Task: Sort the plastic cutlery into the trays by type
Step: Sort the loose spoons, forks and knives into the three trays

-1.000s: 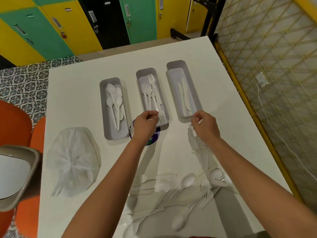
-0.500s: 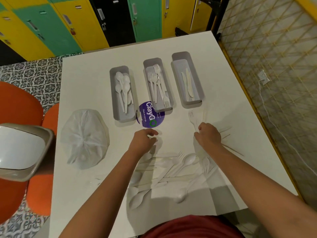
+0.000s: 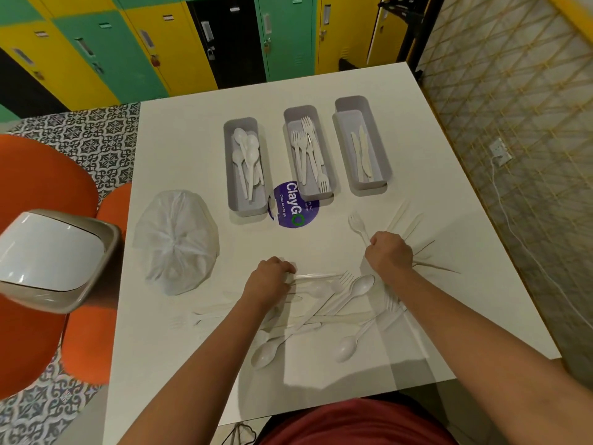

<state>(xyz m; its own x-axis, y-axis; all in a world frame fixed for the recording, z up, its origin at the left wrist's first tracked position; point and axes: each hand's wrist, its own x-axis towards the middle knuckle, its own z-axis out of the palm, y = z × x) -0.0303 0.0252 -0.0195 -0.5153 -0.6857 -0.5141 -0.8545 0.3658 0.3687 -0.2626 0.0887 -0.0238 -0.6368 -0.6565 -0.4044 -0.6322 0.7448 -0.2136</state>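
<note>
Left hand [image 3: 268, 277] pinches cutlery in loose pile [image 3: 324, 309]; right hand [image 3: 390, 253] grips fork [image 3: 357, 223], w/ three trays [image 3: 383, 146] beyond.

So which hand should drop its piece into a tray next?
Right, probably. The right hand already grips a fork, its tines pointing toward the fork tray just ahead. The left hand is only fingering the loose pile.
</note>
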